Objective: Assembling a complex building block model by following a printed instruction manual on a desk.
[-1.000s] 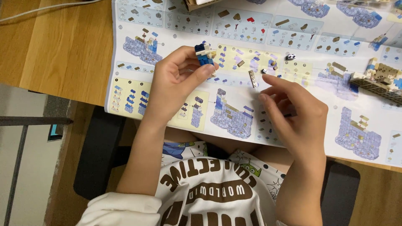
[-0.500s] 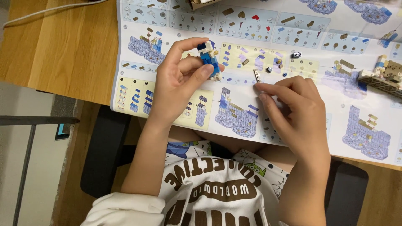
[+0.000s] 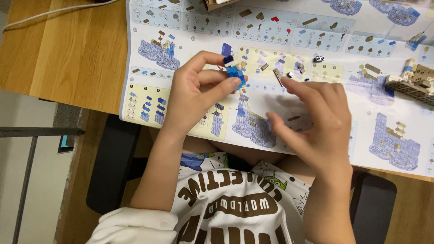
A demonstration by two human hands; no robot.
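Brick build over the instruction sheet

Left hand (image 3: 194, 97) pinches a small blue-and-white plastic brick stack (image 3: 234, 72) up for fitting; right hand (image 3: 318, 122) reaches (fingers loose, holding nothing) toward a tan stick piece (image 3: 277, 77) on the wooden desk (image 3: 63, 49).

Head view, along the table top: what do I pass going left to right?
Bare wooden table → left hand → small blue-and-white brick assembly in its grip → small tan brick piece → right hand → tan brick model section at the right edge.
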